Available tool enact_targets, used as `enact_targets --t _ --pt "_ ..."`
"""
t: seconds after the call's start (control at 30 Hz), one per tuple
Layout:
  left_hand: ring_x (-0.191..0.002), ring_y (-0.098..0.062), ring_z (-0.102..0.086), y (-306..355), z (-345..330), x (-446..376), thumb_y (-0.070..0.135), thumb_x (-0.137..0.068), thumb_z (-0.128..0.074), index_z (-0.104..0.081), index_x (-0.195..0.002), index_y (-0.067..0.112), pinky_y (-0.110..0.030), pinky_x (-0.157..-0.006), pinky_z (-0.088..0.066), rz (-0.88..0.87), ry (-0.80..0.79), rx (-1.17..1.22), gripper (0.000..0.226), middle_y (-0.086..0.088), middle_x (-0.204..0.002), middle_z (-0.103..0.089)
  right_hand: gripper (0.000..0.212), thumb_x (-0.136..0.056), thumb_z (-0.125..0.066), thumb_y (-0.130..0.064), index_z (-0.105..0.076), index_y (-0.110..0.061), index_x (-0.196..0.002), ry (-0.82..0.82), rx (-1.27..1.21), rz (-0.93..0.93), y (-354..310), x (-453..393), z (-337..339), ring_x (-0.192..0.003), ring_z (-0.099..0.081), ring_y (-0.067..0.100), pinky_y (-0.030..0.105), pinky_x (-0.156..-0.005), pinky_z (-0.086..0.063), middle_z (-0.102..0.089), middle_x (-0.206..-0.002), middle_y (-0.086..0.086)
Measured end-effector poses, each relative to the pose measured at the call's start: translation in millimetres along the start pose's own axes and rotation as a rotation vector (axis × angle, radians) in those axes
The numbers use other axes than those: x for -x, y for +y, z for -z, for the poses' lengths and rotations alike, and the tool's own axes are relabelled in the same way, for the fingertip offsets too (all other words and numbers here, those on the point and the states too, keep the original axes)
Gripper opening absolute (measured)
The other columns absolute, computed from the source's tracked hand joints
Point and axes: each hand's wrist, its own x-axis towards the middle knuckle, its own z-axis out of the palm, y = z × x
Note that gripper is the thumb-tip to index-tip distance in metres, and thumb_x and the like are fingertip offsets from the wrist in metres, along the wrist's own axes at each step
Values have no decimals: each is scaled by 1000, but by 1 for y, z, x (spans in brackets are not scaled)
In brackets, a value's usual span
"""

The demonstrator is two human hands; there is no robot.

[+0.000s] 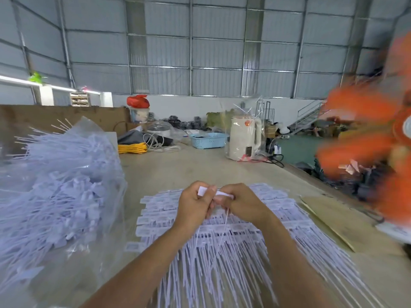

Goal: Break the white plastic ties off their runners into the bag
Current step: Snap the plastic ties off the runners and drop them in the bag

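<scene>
At far left, a clear plastic bag (66,185) bulges with loose white ties on a pale worktop (178,167). Just right of it, centre frame, the left hand (195,205) and right hand (242,204) meet above a spread of white ties still on their runners (278,218); the fingers of each hand pinch the flat head of one white tie (219,193), its thin tail hanging down between the wrists. Farther back stand a blue basket (209,140) and a cream kettle (243,138). An orange blur (367,138) fills the right edge.
</scene>
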Motion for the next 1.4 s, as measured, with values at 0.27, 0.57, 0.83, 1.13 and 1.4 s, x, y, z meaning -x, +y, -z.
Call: enact_targets --t 0.27,0.57,0.83,1.13,1.4 --pt "-26 -10 -30 9 0 -9 8 -91 -60 -44 -59 8 -13 -33 -23 284 15 41 36 -3 -39 -44 11 -87 -59 -1 -70 -3 -85 143 355 242 15 -10 -8 -79 -57 29 35 -68 -45 -54 -77 8" --pt "-27 -6 -28 13 27 -17 11 -95 -53 -49 -72 7 -13 -29 -21 488 -79 418 23 3 -40 -38 29 -94 -55 -12 -52 -15 -65 839 -404 -88 20 -2 37 -48 -40 3 11 -46 -33 -43 -55 -6" --pt "-42 -12 -53 14 5 -11 34 -99 -42 -58 -80 3 -23 -47 -40 420 -51 455 40 -5 -56 -66 3 -86 -60 -9 -63 -8 -88 350 -905 -148 -13 0 23 -49 -42 6 14 -40 -32 -50 -61 -3" --pt "-77 -29 -64 18 -9 0 21 -98 -49 -51 -123 -1 -30 -67 -53 356 -190 332 33 -24 -94 -67 8 -83 -66 -5 -72 -8 -78 232 -585 -144 -8 -3 -12 -57 -61 18 26 -51 -51 -66 -64 7" --pt "-43 -3 -53 38 -4 8 3 -93 -57 -58 -110 -11 -15 -48 -46 295 -257 109 22 0 -61 -64 15 -81 -68 -17 -73 -27 -91 482 -718 -23 -8 -8 0 -71 -62 6 20 -65 -52 -71 -75 -10"
